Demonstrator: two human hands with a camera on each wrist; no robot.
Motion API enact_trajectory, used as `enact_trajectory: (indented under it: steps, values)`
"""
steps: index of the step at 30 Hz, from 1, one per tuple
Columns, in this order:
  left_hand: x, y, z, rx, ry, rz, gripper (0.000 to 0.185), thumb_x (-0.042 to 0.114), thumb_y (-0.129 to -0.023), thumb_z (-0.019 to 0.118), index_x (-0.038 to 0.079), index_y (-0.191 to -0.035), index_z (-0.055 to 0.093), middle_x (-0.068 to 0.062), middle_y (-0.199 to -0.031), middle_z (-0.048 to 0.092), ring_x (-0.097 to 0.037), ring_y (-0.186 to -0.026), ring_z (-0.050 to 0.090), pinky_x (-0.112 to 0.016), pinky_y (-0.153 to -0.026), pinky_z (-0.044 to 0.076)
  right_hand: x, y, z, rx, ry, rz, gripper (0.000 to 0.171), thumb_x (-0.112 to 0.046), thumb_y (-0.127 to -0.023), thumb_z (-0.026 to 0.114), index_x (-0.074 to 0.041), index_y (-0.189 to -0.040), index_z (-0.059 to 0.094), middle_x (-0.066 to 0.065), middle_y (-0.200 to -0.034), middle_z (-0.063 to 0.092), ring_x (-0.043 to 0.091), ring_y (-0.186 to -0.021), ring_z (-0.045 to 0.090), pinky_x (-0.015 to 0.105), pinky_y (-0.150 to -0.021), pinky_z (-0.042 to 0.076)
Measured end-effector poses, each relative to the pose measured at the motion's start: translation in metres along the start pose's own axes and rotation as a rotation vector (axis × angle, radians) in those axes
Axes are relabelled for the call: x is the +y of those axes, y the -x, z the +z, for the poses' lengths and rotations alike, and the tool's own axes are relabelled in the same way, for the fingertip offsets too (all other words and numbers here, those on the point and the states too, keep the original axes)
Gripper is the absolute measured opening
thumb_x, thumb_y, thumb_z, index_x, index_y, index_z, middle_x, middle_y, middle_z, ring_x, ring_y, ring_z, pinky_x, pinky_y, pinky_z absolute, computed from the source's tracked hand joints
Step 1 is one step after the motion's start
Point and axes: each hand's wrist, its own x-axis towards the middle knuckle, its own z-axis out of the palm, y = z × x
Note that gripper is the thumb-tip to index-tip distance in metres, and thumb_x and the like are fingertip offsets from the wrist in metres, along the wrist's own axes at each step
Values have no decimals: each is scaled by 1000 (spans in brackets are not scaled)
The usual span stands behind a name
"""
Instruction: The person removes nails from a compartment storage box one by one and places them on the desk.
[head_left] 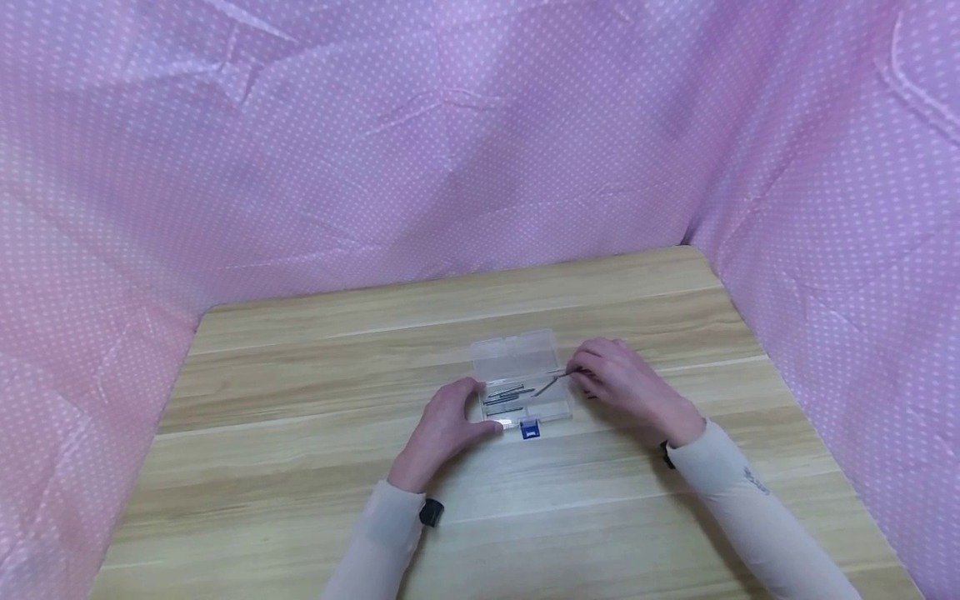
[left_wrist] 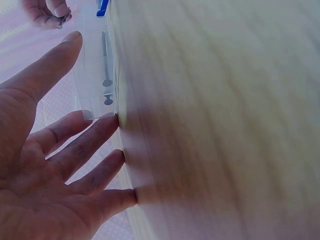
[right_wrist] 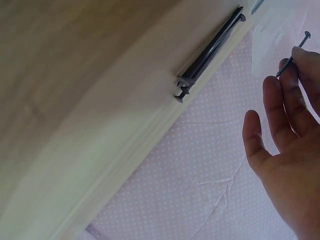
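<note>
One nail [head_left: 553, 382] is pinched by the right hand [head_left: 626, 379] over the clear plastic box [head_left: 521, 379], which is steadied on the tabletop [head_left: 300, 467] by the left hand [head_left: 442, 425], fingers straight against its edge.

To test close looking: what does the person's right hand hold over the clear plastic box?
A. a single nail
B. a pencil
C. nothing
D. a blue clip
A: the right hand pinches one dark nail above the open box, where more nails lie.
</note>
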Motion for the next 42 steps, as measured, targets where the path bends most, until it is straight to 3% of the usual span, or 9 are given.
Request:
enact_trajectory:
  steps: [26,34,42]
  values:
    - [0,1,0,12,4,13,61,36,-77,92,8,-124,66,-11,-126,67,-30,-116,60,-48,-105,48,16,12,-10,-2,48,39,13,-9,-90,76,-8,-103,73,9,-104,71,32,-101,65,52,-89,53]
    - [-1,1,0,9,4,15,63,37,-78,91,8,-127,65,-13,-131,66,-33,-124,58,-50,-109,45,22,12,-11,-9,21,82,12,-7,-90,78,-9,-101,74,8,-102,72,30,-100,67,53,-86,53]
    - [-1,2,0,14,4,15,63,38,-78,91,8,-127,65,-12,-131,66,-32,-123,58,-49,-108,46,25,12,-14,-35,30,101,11,-8,-92,76,-9,-103,75,9,-104,72,33,-104,66,55,-93,52]
